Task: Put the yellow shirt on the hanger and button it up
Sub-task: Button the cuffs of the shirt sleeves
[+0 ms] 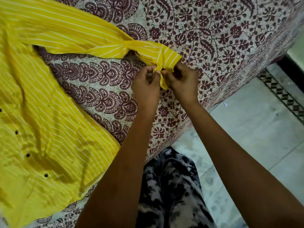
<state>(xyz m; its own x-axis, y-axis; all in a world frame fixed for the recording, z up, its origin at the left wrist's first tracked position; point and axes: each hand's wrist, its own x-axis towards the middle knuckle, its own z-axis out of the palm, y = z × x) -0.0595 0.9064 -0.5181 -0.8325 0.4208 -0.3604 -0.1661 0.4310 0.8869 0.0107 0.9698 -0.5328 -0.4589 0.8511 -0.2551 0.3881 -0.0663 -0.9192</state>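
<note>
Head view: yellow shirt (pixel 49 112) with thin white stripes lies spread on a bed, its body well to the left of both hands and its front placket showing a row of dark buttons (pixel 28 155) near the left edge of the picture. One sleeve (pixel 79 35) runs from the shirt's body across to the hands, twisting just before its end. Cuff (pixel 166 58) sits directly above and touching both hands. Left hand (pixel 146 84) has its fingers curled, pinching an edge of the cuff fabric between thumb and fingers. Right hand (pixel 182 81) is likewise curled, gripping the opposite edge of the same cuff; the two hands are just beside each other, with a strip of yellow fabric hanging between them. Whether a cuff button is engaged cannot be told; the fingers cover that spot.

Bedsheet (pixel 213 30), cream with a maroon floral and paisley print, lies under the shirt and hands. Below the forearms, black-and-white patterned trousers (pixel 171 186) show. To the right of the right arm, a pale tiled floor (pixel 255 129) with a dark patterned border strip (pixel 283 94).
</note>
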